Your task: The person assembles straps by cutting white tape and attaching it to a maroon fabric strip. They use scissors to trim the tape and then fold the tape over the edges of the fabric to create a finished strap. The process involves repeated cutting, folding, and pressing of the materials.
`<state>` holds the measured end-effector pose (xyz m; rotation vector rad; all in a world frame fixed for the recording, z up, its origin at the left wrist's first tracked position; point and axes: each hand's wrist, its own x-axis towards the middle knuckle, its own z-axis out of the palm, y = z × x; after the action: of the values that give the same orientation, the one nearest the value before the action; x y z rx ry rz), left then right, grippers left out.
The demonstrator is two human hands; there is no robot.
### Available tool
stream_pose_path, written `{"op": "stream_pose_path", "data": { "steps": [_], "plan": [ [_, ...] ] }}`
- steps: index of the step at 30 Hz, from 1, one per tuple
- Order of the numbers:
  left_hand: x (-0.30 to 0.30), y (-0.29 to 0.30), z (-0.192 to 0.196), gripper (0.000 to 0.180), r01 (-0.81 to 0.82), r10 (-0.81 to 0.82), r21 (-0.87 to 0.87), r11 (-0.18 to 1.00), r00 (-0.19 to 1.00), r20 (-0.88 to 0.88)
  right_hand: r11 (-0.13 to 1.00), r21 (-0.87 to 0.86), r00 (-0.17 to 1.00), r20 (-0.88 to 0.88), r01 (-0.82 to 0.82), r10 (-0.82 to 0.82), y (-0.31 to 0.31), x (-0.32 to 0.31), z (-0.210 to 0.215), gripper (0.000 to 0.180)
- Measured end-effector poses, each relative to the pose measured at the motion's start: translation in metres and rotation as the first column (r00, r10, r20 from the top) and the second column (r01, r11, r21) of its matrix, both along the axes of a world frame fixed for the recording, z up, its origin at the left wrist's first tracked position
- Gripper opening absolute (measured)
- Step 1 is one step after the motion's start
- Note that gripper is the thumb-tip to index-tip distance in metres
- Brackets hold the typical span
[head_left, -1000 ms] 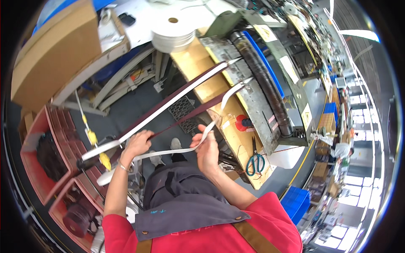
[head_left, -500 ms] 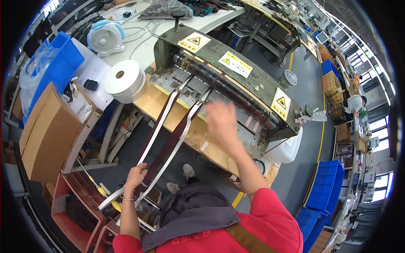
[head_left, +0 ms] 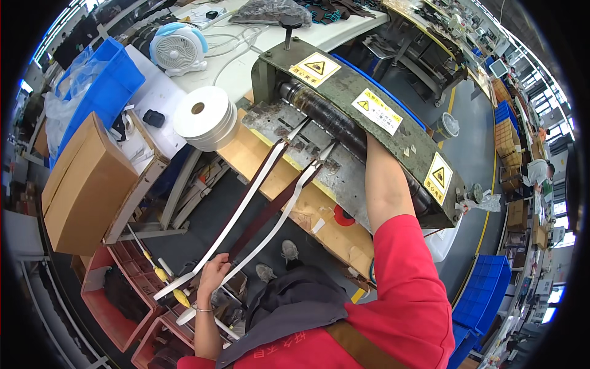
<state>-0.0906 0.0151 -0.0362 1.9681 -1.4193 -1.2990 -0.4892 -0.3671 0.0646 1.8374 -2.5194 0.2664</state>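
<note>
Two maroon straps, each with white tape alongside, run slanting down from the machine's bed. My left hand (head_left: 214, 272) is closed at their lower part, its curled fingers on a maroon strap (head_left: 255, 226) beside the white tape (head_left: 228, 232). At the far end, the straps pass through narrow metal guides (head_left: 327, 152) that point toward a dark roller (head_left: 326, 114). My right forearm (head_left: 387, 178) reaches across the bed (head_left: 273, 120) and in over the roller, under the green machine cover (head_left: 344, 77). That cover hides my right hand and its fingers.
White tape rolls (head_left: 206, 117) stand stacked left of the machine. Farther left are a small fan (head_left: 179, 50), a blue bin (head_left: 101, 92) and a cardboard box (head_left: 86, 184). Red crates (head_left: 114, 301) sit low at left; blue crates (head_left: 482, 295) stand at right. Warning labels mark the cover.
My right hand has moved from above the bed to beneath the machine cover, out of sight. My left hand stays low by the straps. The whole view has shifted a little.
</note>
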Motion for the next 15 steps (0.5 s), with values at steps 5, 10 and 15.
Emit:
{"op": "stream_pose_path", "data": {
  "steps": [5, 10, 15],
  "plan": [
    [-0.004, 0.002, 0.001, 0.033, -0.018, 0.018, 0.022, 1.0, 1.0, 0.0, 1.0, -0.009, 0.999, 0.05, 0.0, 0.001, 0.0, -0.005, -0.001, 0.025],
    [-0.006, 0.001, 0.004, 0.033, 0.012, -0.011, -0.025, 1.0, 0.999, 0.032, 1.0, -0.011, 0.995, 0.104, 0.009, -0.008, -0.001, -0.006, 0.002, 0.026],
    [-0.003, 0.008, 0.009, 0.032, 0.028, -0.025, -0.04, 0.999, 0.997, 0.078, 1.0, -0.016, 0.986, 0.165, 0.001, 0.001, -0.001, -0.002, 0.002, 0.028]
  ]
}}
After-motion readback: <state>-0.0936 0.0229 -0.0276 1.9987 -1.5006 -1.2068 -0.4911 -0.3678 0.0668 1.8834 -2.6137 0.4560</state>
